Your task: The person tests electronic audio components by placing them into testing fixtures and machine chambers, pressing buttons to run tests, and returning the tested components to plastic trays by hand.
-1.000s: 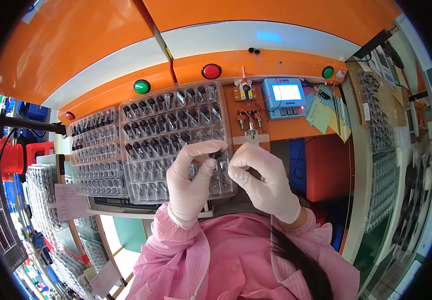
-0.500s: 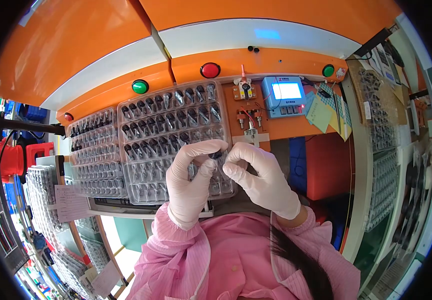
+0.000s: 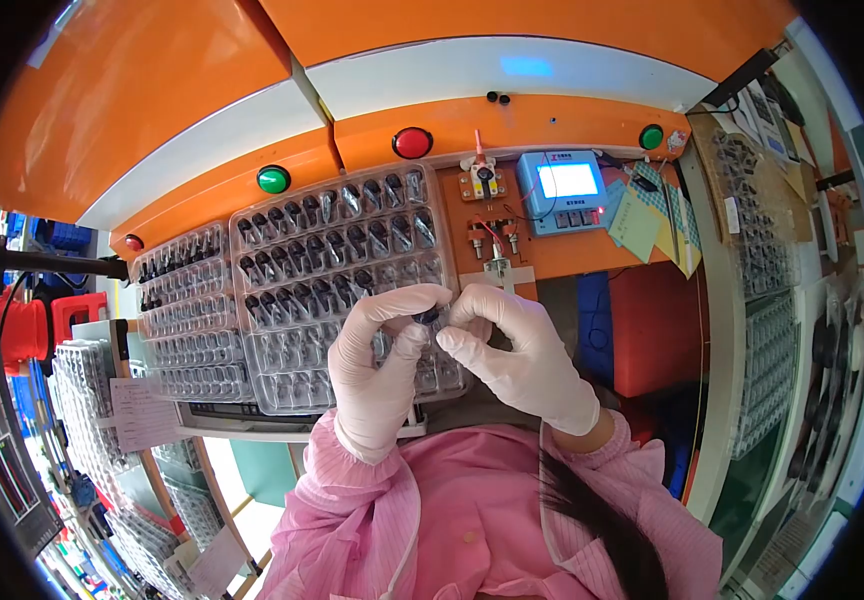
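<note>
Both hands wear white gloves and meet over the lower right part of a clear plastic tray (image 3: pixel 297 335). Between thumb and fingers, my left hand (image 3: pixel 377 365) pinches a small dark part (image 3: pixel 426 316). My right hand (image 3: pixel 517 360) is closed beside it, its thumb and fingertips touching or nearly touching the part's right side; whether it grips anything is hidden. Black-topped pieces (image 3: pixel 337 245) fill the upper rows of the tray, while the lower rows look clear.
A second clear tray (image 3: pixel 187 320) lies at the left. Behind the hands are a small fixture (image 3: pixel 484 180), a connector with red wires (image 3: pixel 495 262) and a blue meter with a lit screen (image 3: pixel 564 190). Notes (image 3: pixel 637 228) lie right of it. Trays (image 3: pixel 767 370) stand far right.
My right hand has moved left, closer to my left hand and the dark part. My left hand keeps its pinch. The view has shifted slightly.
</note>
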Tool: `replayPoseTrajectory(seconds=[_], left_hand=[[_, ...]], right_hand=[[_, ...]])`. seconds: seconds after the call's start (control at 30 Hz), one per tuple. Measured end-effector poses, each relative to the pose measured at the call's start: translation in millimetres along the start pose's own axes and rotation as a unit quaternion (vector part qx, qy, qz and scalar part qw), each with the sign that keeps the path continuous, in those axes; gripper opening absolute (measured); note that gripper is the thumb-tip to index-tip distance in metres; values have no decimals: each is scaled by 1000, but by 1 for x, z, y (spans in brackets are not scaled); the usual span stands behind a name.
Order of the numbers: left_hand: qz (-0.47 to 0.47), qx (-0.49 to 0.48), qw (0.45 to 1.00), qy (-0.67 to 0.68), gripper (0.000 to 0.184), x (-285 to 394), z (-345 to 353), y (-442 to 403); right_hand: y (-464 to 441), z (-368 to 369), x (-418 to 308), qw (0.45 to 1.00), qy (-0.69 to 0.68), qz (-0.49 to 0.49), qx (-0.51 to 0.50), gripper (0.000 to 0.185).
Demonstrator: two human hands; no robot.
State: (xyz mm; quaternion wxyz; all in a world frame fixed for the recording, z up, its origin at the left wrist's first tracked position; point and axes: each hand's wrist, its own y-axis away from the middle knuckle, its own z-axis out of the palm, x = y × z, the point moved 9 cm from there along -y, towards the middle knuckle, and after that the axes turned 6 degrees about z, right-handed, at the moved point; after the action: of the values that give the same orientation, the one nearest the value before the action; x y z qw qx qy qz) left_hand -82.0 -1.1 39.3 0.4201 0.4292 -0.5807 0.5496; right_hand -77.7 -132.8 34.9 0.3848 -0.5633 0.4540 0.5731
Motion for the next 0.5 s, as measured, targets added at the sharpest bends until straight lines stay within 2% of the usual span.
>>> replayPoseTrajectory(seconds=[0.3,0.4,0.5], left_hand=[[23,-14,1000,-6,19,2,6,4],[0,17,997,79,25,-8,3,7],[-36,45,993,99,23,-6,-1,2]], right_hand=[[-2,3,19,996,-75,37,-12,15],[1,4,5,998,-48,-42,-12,16],[6,0,3,998,-32,-54,-9,17]])
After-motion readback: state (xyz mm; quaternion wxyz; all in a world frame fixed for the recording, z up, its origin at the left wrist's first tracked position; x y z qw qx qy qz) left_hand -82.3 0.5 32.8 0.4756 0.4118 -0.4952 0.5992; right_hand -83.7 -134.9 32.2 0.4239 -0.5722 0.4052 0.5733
